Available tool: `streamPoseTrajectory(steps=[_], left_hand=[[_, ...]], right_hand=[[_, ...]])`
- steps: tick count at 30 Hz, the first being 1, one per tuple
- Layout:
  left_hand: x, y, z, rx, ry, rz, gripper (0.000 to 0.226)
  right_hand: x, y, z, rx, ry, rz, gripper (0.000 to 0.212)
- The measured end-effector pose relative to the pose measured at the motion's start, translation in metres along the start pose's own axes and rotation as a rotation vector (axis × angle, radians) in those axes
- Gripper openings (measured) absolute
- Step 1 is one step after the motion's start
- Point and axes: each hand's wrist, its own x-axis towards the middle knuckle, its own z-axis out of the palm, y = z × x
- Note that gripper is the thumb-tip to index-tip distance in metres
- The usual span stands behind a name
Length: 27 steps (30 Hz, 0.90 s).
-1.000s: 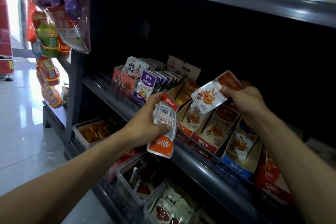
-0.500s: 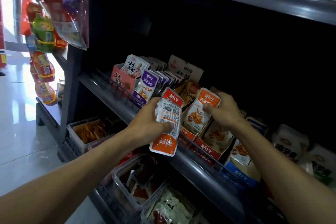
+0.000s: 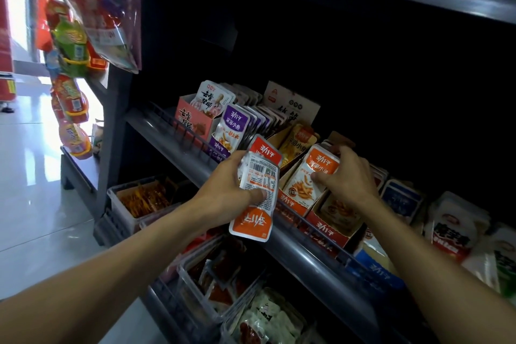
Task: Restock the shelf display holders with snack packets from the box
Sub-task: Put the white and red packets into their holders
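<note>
Packet now seated in its holder, my right hand pressing on it.

Since a moment ago the orange-and-white foil snack packet (image 3: 310, 176) has gone down into the orange cardboard display holder (image 3: 293, 201) on the grey shelf (image 3: 296, 254); my right hand (image 3: 344, 176) has curled fingers gripping its top. My left hand (image 3: 231, 190) still clasps a stack of matching orange packets (image 3: 258, 190), barcode up. The purple holder (image 3: 219, 146) beside it holds purple packets (image 3: 233, 128).

1 head-worn wide-angle view, looking forward and down at a slant onto the middle shelf (image 3: 195, 167) (edges bow from lens distortion). Close range: both forearms enter from the near edge, hands mid-frame. Shelf runs from far left to near right; floor (image 3: 33, 204) at left.
</note>
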Motion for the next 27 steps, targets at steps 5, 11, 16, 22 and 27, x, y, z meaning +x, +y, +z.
streamPoseTrajectory(steps=[5, 11, 16, 22, 27], left_hand=[[0.0, -0.001, 0.001, 0.005, 0.0, -0.002, 0.073], [0.0, -0.004, 0.001, 0.003, -0.016, 0.011, 0.077], [-0.002, -0.005, 0.0, -0.022, -0.031, 0.02, 0.068], [-0.006, -0.002, -0.001, -0.063, -0.018, 0.001, 0.051], [-0.01, 0.001, -0.003, -0.159, -0.004, -0.012, 0.039]], right_hand=[[0.001, -0.002, 0.003, -0.041, 0.025, -0.035, 0.066], [0.002, -0.002, 0.004, -0.092, 0.046, -0.034, 0.069], [0.003, 0.0, 0.003, -0.091, 0.065, -0.042, 0.067], [0.004, 0.002, -0.001, -0.075, 0.185, -0.073, 0.053], [-0.014, -0.027, -0.013, 0.287, 0.143, -0.236, 0.032]])
